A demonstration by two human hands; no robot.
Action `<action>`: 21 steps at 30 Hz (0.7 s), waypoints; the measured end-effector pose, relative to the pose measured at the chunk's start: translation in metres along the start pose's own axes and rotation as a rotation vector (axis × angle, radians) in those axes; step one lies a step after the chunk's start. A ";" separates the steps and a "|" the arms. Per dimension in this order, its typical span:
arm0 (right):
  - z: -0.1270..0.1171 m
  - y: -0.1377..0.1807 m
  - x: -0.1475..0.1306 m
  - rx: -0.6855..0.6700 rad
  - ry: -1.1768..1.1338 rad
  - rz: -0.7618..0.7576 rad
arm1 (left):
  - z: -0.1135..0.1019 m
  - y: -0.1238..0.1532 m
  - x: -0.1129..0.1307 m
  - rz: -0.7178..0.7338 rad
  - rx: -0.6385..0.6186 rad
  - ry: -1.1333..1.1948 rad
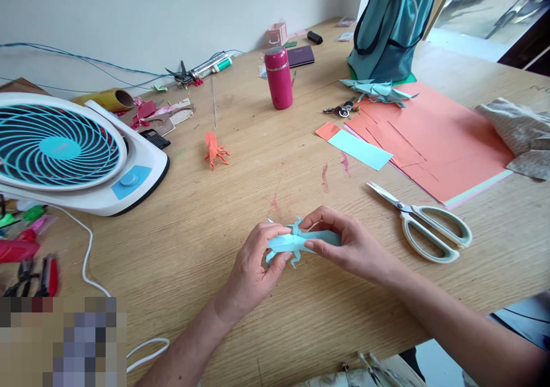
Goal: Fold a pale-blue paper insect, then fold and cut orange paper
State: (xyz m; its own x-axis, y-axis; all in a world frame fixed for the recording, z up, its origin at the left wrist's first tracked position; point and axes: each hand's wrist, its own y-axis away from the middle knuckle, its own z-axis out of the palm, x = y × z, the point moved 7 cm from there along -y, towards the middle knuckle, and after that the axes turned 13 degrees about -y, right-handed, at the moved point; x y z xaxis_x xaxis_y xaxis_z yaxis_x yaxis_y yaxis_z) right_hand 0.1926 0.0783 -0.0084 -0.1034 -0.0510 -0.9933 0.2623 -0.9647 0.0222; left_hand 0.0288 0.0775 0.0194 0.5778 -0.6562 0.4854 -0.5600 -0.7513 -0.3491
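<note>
Between my two hands is a light blue origami insect (292, 242) with thin folded legs sticking out on both sides. My left hand (260, 255) grips its left end, thumb at the near edge and fingers over the far edge. On the right end, my right hand (339, 238) pinches the body between thumb and fingers. Parts of the paper are hidden under the fingers. Farther back on the table stands an orange origami insect (213, 151). White-handled scissors (412, 215) lie to the right of my right hand, blades slightly apart.
A white and blue fan (141, 175) stands at left, its cord trailing forward. A magenta flask (279, 77), keys (344, 109) and a teal bag (382, 37) are farther back. Orange paper sheets (455, 140), a blue strip (361, 148) and another blue origami figure (380, 90) lie right.
</note>
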 end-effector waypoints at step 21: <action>0.002 -0.002 0.000 -0.029 0.069 -0.030 | -0.003 -0.002 0.001 -0.029 0.052 0.008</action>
State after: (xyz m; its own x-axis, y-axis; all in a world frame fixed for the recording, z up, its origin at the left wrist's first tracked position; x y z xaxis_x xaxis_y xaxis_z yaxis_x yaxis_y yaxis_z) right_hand 0.1900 0.0792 -0.0078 -0.0454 -0.0032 -0.9990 0.2876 -0.9577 -0.0100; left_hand 0.0286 0.0783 0.0231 0.5887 -0.6336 0.5020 -0.5113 -0.7729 -0.3758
